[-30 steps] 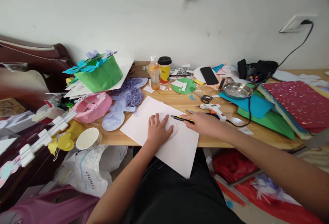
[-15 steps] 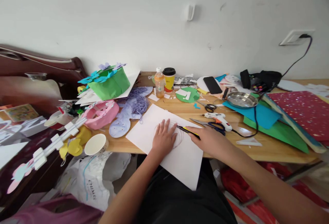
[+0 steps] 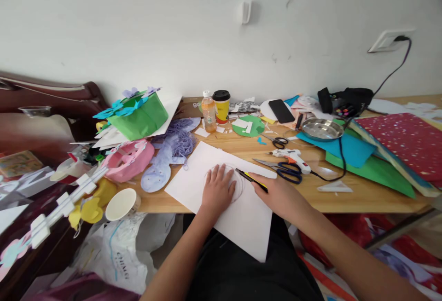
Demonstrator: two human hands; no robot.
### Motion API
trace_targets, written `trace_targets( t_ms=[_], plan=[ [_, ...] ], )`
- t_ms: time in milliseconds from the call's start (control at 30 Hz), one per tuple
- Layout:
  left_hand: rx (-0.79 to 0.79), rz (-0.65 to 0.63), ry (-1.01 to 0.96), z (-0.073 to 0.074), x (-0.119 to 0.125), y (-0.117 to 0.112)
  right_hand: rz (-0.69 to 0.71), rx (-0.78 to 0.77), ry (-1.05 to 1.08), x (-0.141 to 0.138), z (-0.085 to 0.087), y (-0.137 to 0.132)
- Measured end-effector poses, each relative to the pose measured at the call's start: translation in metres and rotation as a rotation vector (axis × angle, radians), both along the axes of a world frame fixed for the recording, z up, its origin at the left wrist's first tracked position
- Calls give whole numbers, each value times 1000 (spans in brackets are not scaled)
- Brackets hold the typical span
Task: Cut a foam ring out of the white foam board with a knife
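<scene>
A large white sheet lies at the wooden table's front edge and hangs over my lap. A faint circle is marked on it. My left hand lies flat on that circle, fingers spread, pressing the sheet down. My right hand is closed on a black and yellow utility knife, its tip touching the sheet at the circle's right side.
Blue-handled scissors, a glue gun with its cord and black scissors lie right of the sheet. A steel dish, coloured paper, a phone, a bottle, a cup and paper crafts crowd the table. A paper cup sits at the left edge.
My right hand and the knife have moved a little toward me along the circle's right side. The left hand stays pressed on the sheet. The camera has shifted slightly.
</scene>
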State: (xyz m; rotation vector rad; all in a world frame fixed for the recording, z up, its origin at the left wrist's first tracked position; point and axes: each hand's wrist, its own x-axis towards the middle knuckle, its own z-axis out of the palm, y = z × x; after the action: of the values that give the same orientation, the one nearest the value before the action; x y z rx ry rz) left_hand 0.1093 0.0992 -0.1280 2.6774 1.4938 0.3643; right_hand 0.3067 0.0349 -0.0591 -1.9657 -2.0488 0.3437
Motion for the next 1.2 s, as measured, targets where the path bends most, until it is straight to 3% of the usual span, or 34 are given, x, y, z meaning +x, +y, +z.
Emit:
trace_targets(
  t_ms=[200,367,800,1000,1200],
  plan=[
    [-39,2,-3,-1,-1,2,-19,-109,-79,-5,6,10],
    [-35,76,8,-1,2,3,26,-143,-139,-11,13,14],
    [-52,85,-12,-1,4,2,-53,-255,-200,-31,18,-20],
    [-62,101,-4,2,6,2,-62,-301,-130,-32,19,-38],
    [-120,160,40,7,9,3,-99,-272,-84,-25,17,-30]
  ],
)
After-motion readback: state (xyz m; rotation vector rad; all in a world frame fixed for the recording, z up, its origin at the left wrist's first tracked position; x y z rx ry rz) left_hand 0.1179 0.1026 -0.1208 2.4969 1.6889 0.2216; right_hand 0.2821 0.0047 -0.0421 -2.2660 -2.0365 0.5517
